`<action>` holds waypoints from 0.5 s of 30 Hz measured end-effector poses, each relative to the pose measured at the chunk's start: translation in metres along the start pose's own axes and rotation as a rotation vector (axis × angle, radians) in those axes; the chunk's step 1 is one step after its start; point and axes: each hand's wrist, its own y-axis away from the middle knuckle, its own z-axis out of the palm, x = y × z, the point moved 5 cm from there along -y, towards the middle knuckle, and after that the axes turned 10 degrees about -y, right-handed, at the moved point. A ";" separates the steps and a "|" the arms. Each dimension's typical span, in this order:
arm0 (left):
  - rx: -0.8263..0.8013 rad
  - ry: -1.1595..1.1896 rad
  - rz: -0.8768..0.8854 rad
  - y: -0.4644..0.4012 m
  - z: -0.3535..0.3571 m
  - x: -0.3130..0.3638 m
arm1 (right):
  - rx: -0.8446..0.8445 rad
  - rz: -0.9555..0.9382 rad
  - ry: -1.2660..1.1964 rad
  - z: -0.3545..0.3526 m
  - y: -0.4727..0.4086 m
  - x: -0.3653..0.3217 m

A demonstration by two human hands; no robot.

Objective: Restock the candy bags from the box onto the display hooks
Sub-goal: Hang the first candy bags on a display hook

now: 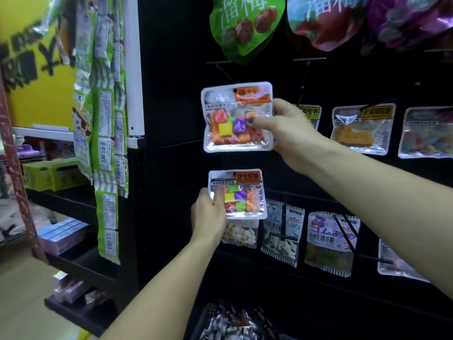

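Head cam: right hand (291,133) pinches upper candy bag (237,116) by its right edge; left hand (208,212) below grips second candy bag (241,193), left edge.

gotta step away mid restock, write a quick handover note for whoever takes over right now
Right hand: pinches the upper candy bag by its right edge, holding it up against the black display panel. Whether its hole is on a hook cannot be told.
Left hand: grips the lower candy bag of the same kind by its left edge, in front of the lower row of hanging bags.
Box: at the bottom of the view, with more bags inside.
Done: neighbouring hooks to the right already carry bags.
Left: hang both held bags, then go on with what is in the box.
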 end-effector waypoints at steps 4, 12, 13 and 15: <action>0.007 0.018 0.019 0.002 0.000 0.000 | 0.007 0.024 -0.061 0.026 -0.012 -0.005; 0.011 0.050 0.026 0.004 0.000 0.001 | 0.089 0.095 -0.042 0.022 -0.021 0.012; 0.008 0.049 0.031 0.004 0.000 0.002 | 0.102 0.096 -0.033 0.019 -0.025 0.015; 0.004 0.045 0.042 0.006 -0.001 0.004 | 0.135 0.106 0.001 0.016 -0.035 0.022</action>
